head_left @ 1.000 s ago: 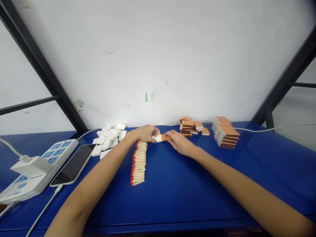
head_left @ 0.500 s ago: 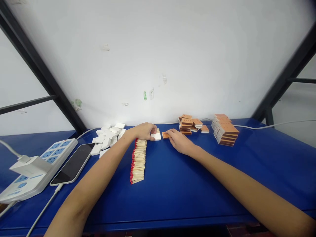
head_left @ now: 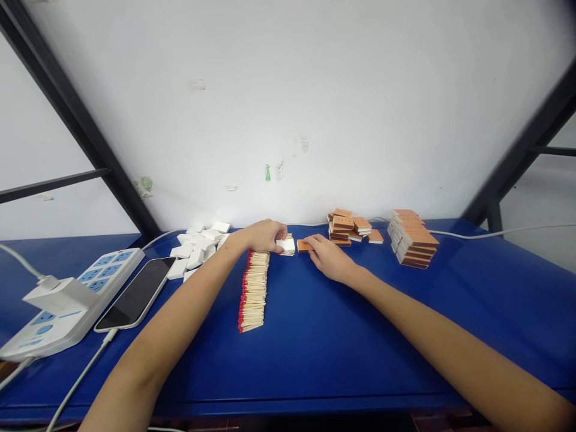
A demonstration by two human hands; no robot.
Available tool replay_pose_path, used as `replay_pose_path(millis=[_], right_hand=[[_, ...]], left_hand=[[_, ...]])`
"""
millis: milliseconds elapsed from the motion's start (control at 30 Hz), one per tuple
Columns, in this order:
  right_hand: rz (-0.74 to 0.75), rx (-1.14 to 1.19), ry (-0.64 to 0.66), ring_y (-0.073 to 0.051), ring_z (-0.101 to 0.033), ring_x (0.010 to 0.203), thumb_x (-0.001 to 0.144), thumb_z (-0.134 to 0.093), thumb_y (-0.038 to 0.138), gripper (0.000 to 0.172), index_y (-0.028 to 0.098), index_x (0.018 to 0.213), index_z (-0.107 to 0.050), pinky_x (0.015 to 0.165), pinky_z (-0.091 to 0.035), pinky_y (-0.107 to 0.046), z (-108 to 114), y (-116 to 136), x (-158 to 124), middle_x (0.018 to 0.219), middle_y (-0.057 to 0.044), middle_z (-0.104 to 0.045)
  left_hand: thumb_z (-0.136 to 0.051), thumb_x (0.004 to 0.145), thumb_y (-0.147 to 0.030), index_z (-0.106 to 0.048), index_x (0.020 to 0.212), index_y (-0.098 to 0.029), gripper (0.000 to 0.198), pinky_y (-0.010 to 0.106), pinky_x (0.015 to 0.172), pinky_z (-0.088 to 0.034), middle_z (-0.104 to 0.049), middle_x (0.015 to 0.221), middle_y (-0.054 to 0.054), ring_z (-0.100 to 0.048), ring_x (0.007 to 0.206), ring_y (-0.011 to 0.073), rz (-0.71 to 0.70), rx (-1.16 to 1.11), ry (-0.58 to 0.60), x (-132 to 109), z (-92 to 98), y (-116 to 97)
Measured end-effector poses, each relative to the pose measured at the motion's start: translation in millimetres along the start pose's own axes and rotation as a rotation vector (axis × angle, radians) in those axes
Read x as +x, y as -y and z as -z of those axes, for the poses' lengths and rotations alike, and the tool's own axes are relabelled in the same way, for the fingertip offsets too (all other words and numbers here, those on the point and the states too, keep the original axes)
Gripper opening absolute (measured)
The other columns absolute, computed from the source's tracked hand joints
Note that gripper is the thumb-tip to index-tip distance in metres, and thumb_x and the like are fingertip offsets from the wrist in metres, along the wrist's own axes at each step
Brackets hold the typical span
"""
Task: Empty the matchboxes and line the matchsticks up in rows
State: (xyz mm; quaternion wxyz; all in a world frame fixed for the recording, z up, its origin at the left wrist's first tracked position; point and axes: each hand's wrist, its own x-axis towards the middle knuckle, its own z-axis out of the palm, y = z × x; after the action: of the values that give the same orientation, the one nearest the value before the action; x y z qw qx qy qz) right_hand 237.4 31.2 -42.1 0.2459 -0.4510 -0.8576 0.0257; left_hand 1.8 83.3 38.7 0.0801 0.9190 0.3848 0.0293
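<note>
My left hand point(head_left: 264, 235) is closed on a small white matchbox tray point(head_left: 287, 245) at the far middle of the blue table point(head_left: 315, 336). A few matches lie in or just behind the tray. My right hand point(head_left: 327, 257) pinches an orange matchbox sleeve point(head_left: 304, 245) right next to the tray, a small gap between them. A long row of red-tipped matches point(head_left: 252, 290) lies on the table just below my left hand.
A heap of white trays point(head_left: 198, 249) lies at the back left. Loose orange sleeves point(head_left: 348, 227) and a stack of closed matchboxes point(head_left: 413, 246) sit at the back right. A phone point(head_left: 135, 294) and a power strip point(head_left: 67, 303) with cables lie at the left.
The tray and the sleeve were joined a second ago; they now sit apart, tray in my left hand, sleeve in my right.
</note>
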Motion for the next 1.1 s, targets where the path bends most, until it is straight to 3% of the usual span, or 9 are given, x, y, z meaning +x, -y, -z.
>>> replay_pose_path(millis=[200,333,400,567,733,933,1100], right_hand=[[-0.045,-0.031,0.038,-0.022,-0.061,0.107,0.094,-0.043,0.010,0.036,0.013,0.128,-0.054,0.095,-0.048,-0.035,4,6,0,0.122,-0.015,-0.059],[-0.075,-0.058,-0.018,-0.023,-0.061,0.100,0.090,-0.051,0.018,0.034,0.015,0.122,-0.057,0.089,-0.048,-0.034,13,15,-1,0.114,-0.012,-0.061],[-0.015,-0.040,-0.038,-0.022,-0.060,0.093,0.086,-0.055,0.021,0.030,0.017,0.115,-0.059,0.083,-0.047,-0.033,20,21,-3,0.107,-0.009,-0.062],[0.251,0.081,0.031,-0.019,-0.056,0.083,0.077,-0.058,0.018,0.022,0.019,0.099,-0.061,0.077,-0.043,-0.030,30,38,-9,0.092,-0.004,-0.063],[0.338,0.052,0.110,-0.022,-0.056,0.086,0.078,-0.063,0.023,0.018,0.018,0.095,-0.063,0.081,-0.042,-0.034,23,50,-9,0.091,-0.006,-0.067],[0.247,0.039,0.064,-0.023,-0.060,0.095,0.084,-0.059,0.022,0.019,0.016,0.102,-0.064,0.085,-0.046,-0.035,10,46,-7,0.104,-0.010,-0.068],[0.237,0.009,0.028,-0.023,-0.062,0.100,0.088,-0.057,0.022,0.022,0.017,0.108,-0.064,0.089,-0.047,-0.036,6,46,-6,0.111,-0.010,-0.068]], left_hand=[[-0.070,0.071,-0.039,-0.063,0.092,-0.019,0.029,0.026,0.063,-0.041,-0.070,0.089,0.002,-0.061,0.073,0.0170,0.000,-0.053,-0.020,-4,8.0,-2],[-0.065,0.075,-0.041,-0.064,0.091,-0.019,0.027,0.027,0.067,-0.044,-0.072,0.093,0.003,-0.064,0.078,0.0183,0.021,-0.059,-0.086,-9,17.2,1],[-0.062,0.076,-0.044,-0.065,0.092,-0.020,0.029,0.029,0.072,-0.045,-0.073,0.095,0.003,-0.065,0.080,0.0197,0.068,-0.019,-0.136,-13,24.1,4],[-0.061,0.074,-0.046,-0.066,0.092,-0.020,0.032,0.030,0.074,-0.047,-0.076,0.096,0.005,-0.069,0.082,0.0232,0.299,0.052,-0.220,-25,42.3,22],[-0.059,0.074,-0.044,-0.065,0.103,-0.018,0.040,0.029,0.065,-0.049,-0.074,0.069,0.004,-0.071,0.070,0.0230,0.590,0.002,-0.110,-39,47.6,60],[-0.062,0.070,-0.046,-0.066,0.106,-0.020,0.045,0.030,0.071,-0.052,-0.075,0.107,0.009,-0.072,0.085,0.0243,0.667,0.053,-0.024,-52,40.7,94],[-0.063,0.070,-0.048,-0.065,0.116,-0.020,0.054,0.032,0.076,-0.052,-0.072,0.118,0.011,-0.069,0.100,0.0283,0.680,0.052,0.004,-62,46.0,103]])
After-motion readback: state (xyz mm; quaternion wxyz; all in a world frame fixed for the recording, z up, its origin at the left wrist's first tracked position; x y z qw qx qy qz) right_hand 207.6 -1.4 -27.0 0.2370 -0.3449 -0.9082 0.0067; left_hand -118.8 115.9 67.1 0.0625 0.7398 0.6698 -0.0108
